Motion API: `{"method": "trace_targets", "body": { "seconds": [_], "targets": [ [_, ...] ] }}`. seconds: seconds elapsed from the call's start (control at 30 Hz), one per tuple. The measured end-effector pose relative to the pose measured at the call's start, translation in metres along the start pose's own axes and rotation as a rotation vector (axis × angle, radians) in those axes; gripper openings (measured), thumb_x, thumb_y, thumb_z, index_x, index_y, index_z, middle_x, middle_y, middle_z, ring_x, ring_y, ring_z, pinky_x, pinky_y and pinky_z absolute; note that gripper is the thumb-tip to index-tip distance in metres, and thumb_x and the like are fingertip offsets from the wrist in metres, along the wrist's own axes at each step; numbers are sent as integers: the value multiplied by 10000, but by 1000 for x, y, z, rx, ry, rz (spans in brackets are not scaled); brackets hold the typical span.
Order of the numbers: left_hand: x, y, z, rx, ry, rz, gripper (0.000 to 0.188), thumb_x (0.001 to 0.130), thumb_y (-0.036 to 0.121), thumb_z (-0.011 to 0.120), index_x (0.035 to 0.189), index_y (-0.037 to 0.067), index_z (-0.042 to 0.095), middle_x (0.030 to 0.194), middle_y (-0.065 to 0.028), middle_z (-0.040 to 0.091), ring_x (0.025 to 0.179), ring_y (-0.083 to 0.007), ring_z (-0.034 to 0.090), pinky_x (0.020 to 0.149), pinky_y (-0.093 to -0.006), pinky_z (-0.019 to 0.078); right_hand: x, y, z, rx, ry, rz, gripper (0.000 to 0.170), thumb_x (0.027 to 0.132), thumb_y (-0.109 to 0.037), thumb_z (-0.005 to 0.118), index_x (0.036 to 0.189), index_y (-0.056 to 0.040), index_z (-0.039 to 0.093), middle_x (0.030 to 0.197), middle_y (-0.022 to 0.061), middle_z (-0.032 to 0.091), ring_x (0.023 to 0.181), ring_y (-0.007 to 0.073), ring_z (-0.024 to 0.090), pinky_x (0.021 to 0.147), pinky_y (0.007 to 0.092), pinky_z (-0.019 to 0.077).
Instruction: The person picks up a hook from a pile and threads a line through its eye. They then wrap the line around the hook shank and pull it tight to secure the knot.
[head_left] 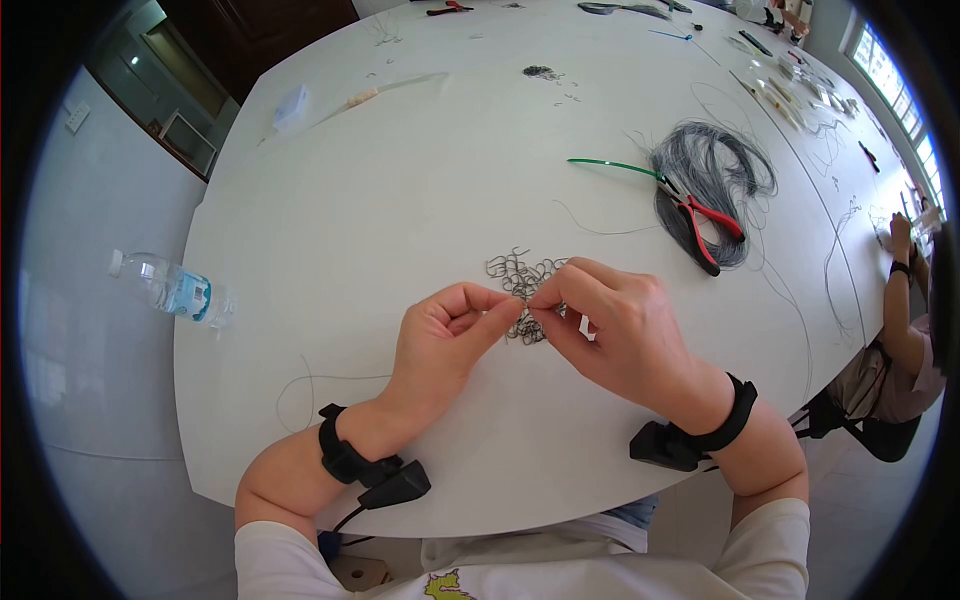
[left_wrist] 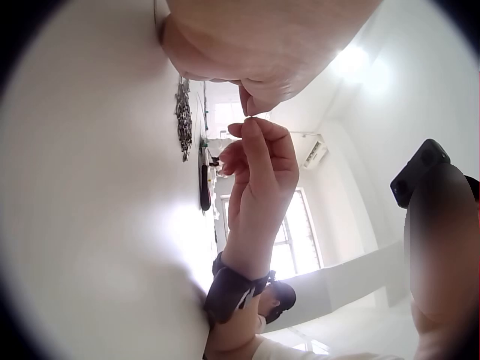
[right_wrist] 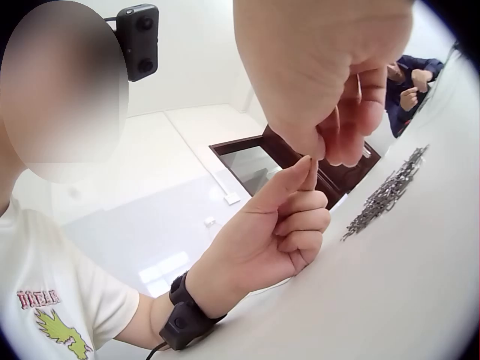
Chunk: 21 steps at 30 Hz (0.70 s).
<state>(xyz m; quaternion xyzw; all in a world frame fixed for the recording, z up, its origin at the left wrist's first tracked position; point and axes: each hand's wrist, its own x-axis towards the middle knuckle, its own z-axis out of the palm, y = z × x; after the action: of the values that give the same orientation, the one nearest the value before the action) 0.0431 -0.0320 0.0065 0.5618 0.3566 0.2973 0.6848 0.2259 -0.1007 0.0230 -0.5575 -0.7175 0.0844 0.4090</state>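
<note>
The bare left hand (head_left: 443,335) and bare right hand (head_left: 628,322) are pinching a tiny piece (head_left: 526,304) (too small to identify) above the smooth white table (head_left: 400,200) — near a pile of grey bent metal hooks (head_left: 513,272) — while red-and-black-handled pliers (head_left: 717,217) are lying across thin grey wire (head_left: 700,148).

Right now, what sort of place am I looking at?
Probably a craft workroom: a big white table holds a pile of small bent metal-looking pieces, red-handled pliers and a loose bundle of grey strands.
</note>
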Motion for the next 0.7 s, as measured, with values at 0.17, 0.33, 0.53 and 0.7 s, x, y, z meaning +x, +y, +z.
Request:
{"method": "trace_targets", "body": {
  "seconds": [0.17, 0.33, 0.53, 0.7],
  "targets": [
    [-1, 4, 2, -19, -3, -25, 139, 938, 137, 691, 997, 12, 679, 701, 77, 600, 667, 25, 479, 619, -150, 375, 0, 0, -1, -5, 18, -15, 107, 804, -83, 697, 809, -88, 589, 721, 36, 583, 583, 239, 602, 489, 346, 445],
    [1, 0, -1, 6, -32, -22, 148, 929, 145, 704, 997, 14, 686, 669, 92, 568, 644, 30, 465, 622, -149, 376, -1, 1, -3, -60, 20, -80, 119, 804, -93, 700, 791, -90, 581, 711, 34, 579, 589, 240, 602, 487, 351, 442],
    [1, 0, 1, 12, -18, -16, 146, 928, 148, 707, 990, 19, 680, 626, 120, 481, 618, 32, 418, 622, -150, 368, -1, 2, -2, -44, 30, -65, 107, 794, -97, 711, 799, -92, 604, 721, 25, 609, 586, 239, 611, 496, 344, 453],
    [-2, 7, 1, -17, -31, -4, 154, 939, 153, 688, 1015, 22, 665, 690, 96, 545, 658, 29, 450, 638, -157, 386, 0, -1, -6, 112, -86, 87, 160, 804, -97, 715, 921, -66, 610, 863, 51, 673, 636, 200, 657, 541, 310, 498]
  ]
}}
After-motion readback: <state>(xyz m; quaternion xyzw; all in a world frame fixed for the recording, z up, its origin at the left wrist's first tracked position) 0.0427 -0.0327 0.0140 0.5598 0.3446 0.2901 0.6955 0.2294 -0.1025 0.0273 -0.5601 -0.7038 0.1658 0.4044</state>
